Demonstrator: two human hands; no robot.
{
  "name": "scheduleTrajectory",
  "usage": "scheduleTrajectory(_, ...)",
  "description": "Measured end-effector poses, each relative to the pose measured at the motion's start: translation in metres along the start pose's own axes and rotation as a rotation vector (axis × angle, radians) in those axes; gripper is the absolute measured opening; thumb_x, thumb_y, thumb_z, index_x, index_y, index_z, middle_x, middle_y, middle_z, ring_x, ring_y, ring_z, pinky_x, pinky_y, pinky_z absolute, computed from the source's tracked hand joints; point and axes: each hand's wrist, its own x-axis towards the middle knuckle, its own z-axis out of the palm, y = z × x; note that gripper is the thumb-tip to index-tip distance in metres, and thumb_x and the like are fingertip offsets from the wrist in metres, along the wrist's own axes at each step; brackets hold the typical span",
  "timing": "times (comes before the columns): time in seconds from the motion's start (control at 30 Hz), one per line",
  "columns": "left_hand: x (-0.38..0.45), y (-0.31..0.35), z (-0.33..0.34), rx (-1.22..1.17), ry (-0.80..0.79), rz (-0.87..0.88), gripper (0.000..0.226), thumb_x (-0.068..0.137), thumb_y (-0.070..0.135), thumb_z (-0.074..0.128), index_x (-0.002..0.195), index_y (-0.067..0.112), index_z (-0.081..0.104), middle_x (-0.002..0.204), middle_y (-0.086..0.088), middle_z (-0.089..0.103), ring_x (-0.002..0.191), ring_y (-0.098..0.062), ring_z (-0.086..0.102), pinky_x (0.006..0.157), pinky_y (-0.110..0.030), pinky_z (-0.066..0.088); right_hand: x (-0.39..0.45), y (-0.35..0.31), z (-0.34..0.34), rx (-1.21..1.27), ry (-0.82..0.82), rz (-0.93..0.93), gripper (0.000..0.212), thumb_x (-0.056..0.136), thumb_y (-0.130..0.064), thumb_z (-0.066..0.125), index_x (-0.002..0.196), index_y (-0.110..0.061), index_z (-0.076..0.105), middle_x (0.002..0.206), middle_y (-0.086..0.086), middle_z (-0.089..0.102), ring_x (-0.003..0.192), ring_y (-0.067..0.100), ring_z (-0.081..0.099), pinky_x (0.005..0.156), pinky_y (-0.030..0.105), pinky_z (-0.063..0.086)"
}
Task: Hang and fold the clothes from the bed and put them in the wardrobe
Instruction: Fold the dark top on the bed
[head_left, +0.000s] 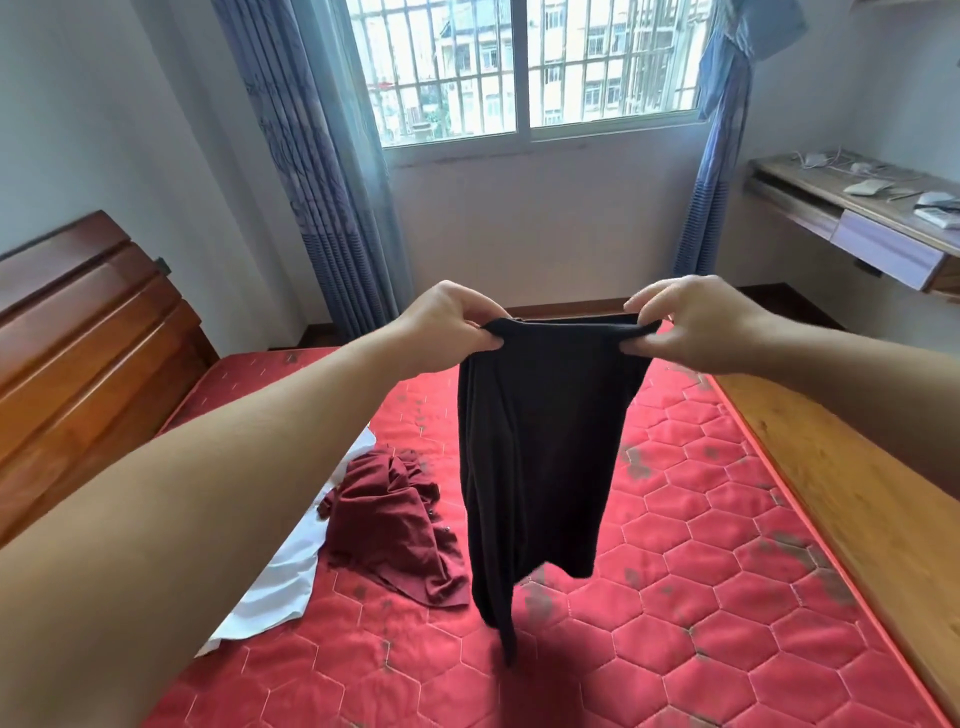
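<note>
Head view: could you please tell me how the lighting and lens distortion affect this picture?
Head view: the window is overexposed, washing out the buildings outside; the black garment held by the left hand and right hand shows little fold detail; the wide angle bows the curtain and stretches the forearms.

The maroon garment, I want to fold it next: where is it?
In the head view, the maroon garment lies crumpled on the red mattress, left of the hanging black garment.
</note>
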Motion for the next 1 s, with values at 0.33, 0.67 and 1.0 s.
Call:
scheduleTrajectory(0.33,0.012,-0.019,-0.008,-0.274,0.06,-0.096,0.022,0.098,0.003,0.049,0.103,0.015,0.067,0.083,0.003,0.067,0.063,-0.003,0.062,0.06,-0.019,0.054,0.022,-0.024,-0.003,1.056,0.011,0.335,0.014,0.088,-0.001,0.066,0.091,-0.015,0.063,0.085,0.006,0.066,0.063,0.013,0.068,0.055,0.026,0.057)
scheduleTrajectory(0.67,0.036,-0.057,-0.008,-0.303,-0.127,-0.141,0.017,0.101,0.023,0.052,0.105,0.02,0.068,0.103,0.001,0.07,0.096,-0.013,0.064,0.103,-0.039,0.049,0.058,-0.015,0.012,1.078,-0.245,0.439,0.026,0.097,-0.006,0.051,0.119,-0.008,0.067,0.096,0.006,0.069,0.071,0.009,0.062,0.061,0.019,0.057)
scheduleTrajectory(1.0,0.101,-0.107,0.024,0.758,-0.627,-0.188,0.019,0.08,0.021,0.073,0.097,0.014,0.07,0.084,-0.002,0.065,0.077,-0.023,0.059,0.067,-0.03,0.048,0.097,0.059,0.069,0.3,-0.729,0.49,0.013,0.089,-0.01,0.067,0.09,0.002,0.067,0.064,0.007,0.051,0.047,0.01,0.052,0.054,0.027,0.055)
